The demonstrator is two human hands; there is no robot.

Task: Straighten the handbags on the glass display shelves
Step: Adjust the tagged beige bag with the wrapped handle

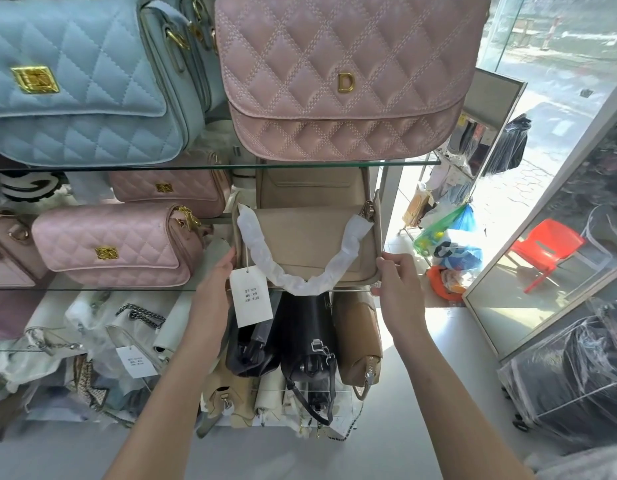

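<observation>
— So where does the shelf work stand?

— Mid-way, I'd say. Both hands are on the beige handbag (310,247), which sits on the middle glass shelf (92,289) at its right end, near the front edge. The left hand (219,271) presses flat against the bag's left side; its fingertips are hidden behind the bag, so I cannot tell how they lie. The right hand (392,271) has its fingers curled together, pinching the bag's right edge.

— Is it square yet?

— Nearly, by the look of it. Its paper-wrapped strap (293,278) droops over the shelf edge and the price tag (250,296) dangles below.

— And the others?

— The pink quilted bag (109,244) to the left looks slightly angled. On the upper shelf, the blue quilted bag (75,77) and the pink flap bag (345,74) seem tidy. The lowest shelf is a jumble of wrapped bags, probably still to do.
</observation>
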